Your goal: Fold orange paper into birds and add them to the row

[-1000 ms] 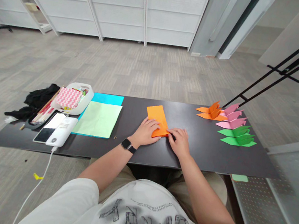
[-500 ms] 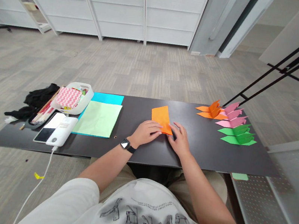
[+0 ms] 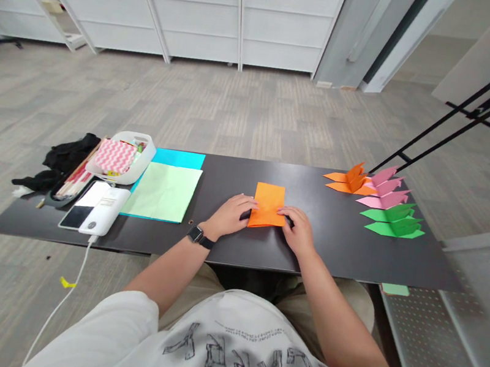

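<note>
While your left hand (image 3: 231, 215) rests flat on the dark bench (image 3: 332, 247), its fingertips touch the left edge of the folded orange paper (image 3: 268, 204) — open, palm down, gripping nothing. Your right hand (image 3: 298, 230) lies on the other side, fingers loosely spread, tips pressing the paper's lower right corner; it clasps nothing either. The orange paper sits flat at the middle of the bench, straight in front of you, between both hands.

Off to your left lies a pale green sheet (image 3: 162, 191) on top of a cyan sheet (image 3: 179, 158), then a white tray (image 3: 122, 157) holding pink zigzag paper, with a phone (image 3: 82, 210) and a white power bank (image 3: 103, 216) just beside it. Far right — a row of folded paper pieces: orange (image 3: 348, 180), pink (image 3: 383, 190) and green (image 3: 394, 221).
</note>
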Demonstrator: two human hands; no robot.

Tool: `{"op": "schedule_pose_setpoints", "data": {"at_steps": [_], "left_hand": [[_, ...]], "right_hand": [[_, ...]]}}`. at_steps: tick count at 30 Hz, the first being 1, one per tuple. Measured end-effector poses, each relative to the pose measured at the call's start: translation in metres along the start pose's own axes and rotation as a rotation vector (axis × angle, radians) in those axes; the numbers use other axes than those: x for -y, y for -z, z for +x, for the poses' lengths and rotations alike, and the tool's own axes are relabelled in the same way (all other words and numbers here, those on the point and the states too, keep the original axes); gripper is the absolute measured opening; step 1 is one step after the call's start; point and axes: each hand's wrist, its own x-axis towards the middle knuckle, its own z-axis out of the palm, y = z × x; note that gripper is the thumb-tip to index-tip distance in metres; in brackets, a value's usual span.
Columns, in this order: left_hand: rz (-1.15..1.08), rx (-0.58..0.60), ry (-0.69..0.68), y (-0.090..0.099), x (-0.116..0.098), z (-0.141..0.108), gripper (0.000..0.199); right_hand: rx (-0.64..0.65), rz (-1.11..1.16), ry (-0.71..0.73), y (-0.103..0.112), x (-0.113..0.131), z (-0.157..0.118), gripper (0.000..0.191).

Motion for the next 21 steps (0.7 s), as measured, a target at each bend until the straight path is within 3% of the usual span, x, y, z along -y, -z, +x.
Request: {"op": "schedule_pose_setpoints", "data": {"at_steps": [10, 21], "left_hand": [[0.065, -0.023, 0.087, 0.0002, -0.0075, 0.0015, 0.013], [0.130, -0.022, 0.116, -0.0004, -0.0064, -0.0004, 0.012]], "right_hand": [[0.148, -0.145, -0.029, 0.0002, 0.0013, 0.0013, 0.029], [0.126, -0.178, -0.099, -0.0039, -0.0011, -0.0013, 0.029]]}}
